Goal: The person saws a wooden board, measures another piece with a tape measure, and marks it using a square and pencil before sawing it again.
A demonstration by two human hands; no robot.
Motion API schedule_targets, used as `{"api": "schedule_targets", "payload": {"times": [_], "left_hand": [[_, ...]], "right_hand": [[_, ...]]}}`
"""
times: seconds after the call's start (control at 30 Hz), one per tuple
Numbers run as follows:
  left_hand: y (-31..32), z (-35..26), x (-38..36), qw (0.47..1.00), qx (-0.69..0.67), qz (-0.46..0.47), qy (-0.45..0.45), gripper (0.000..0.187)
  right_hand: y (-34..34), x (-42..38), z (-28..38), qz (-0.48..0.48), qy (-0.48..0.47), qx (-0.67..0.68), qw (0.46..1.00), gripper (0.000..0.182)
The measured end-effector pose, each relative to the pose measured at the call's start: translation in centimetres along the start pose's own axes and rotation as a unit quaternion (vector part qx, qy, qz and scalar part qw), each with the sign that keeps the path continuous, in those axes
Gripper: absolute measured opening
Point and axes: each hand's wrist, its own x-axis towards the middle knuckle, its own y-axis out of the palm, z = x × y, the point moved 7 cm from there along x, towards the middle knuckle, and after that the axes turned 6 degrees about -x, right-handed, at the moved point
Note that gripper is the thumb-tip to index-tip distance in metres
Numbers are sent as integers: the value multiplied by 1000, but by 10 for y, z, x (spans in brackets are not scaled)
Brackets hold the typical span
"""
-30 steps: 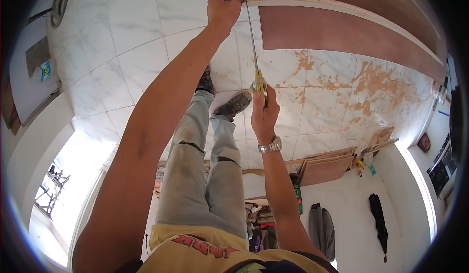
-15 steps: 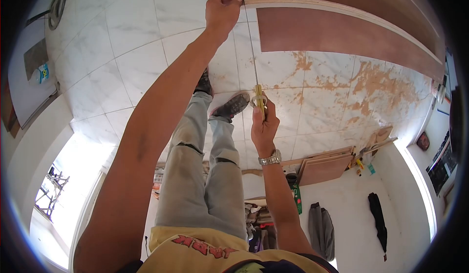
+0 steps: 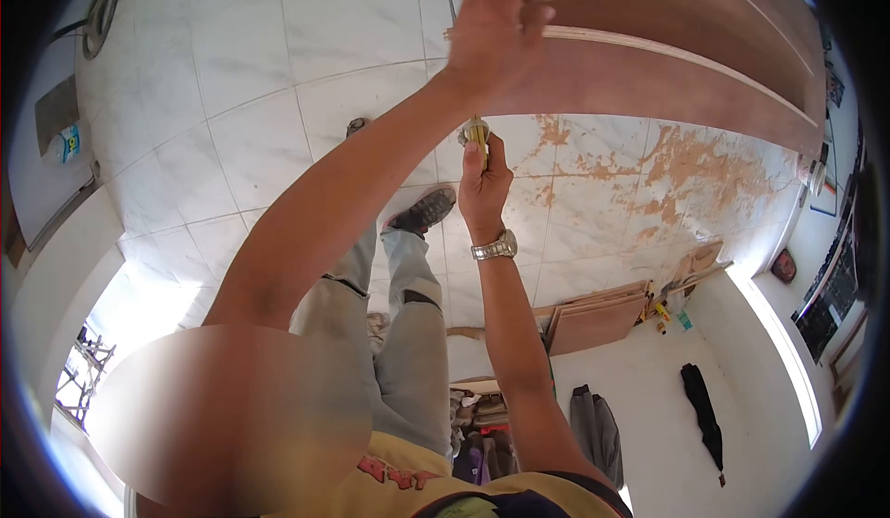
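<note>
Right grip [image 3: 484, 152] stays clamped on the tape measure [image 3: 476, 132], while the left grip [image 3: 536, 8], closure unclear, has shifted rightward from the wooden strip [image 3: 640, 44]'s left end.

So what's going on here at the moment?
A person standing on a tiled floor is working by hand beside reddish-brown panels. The right hand grips a small yellow tool, possibly a tape measure or line reel, just short of the panels' near edge. The left hand is over the panels, by the end of a pale wooden strip; it is too blurred to tell whether it holds anything.
</note>
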Motion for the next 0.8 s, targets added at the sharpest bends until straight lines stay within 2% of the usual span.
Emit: {"api": "schedule_targets", "payload": {"times": [0.07, 0.1, 0.17, 0.23, 0.37, 0.43, 0.53, 0.63, 0.8], "left_hand": [[65, -1, 13, 972, 198, 103, 74, 31], [94, 13, 22, 952, 276, 111, 70, 31], [127, 45, 29, 911, 358, 204, 10, 28], [140, 75, 26, 856, 358, 359, -99, 26], [141, 79, 29, 889, 349, 282, -88, 20], [137, 77, 23, 901, 332, 269, -78, 20], [138, 75, 28, 893, 374, 246, -38, 19], [138, 73, 22, 882, 356, 302, -71, 19], [133, 65, 22, 891, 349, 285, -58, 20]], "right_hand": [[-1, 5, 11, 1, -12, -2, 1000, 40], [0, 10, 17, -3, -20, 0, 1000, 40], [4, 16, 5, -4, -44, 24, 999, 36], [10, 15, 0, -4, -96, 28, 995, 34], [-21, -42, -7, -9, -43, 7, 999, 32], [-16, -40, -8, 19, -36, 1, 999, 31], [-11, -32, -11, 38, -36, 10, 999, 30], [-20, -53, -16, 35, -24, 4, 999, 29], [-35, -64, -5, 24, -25, -2, 999, 30]]}}
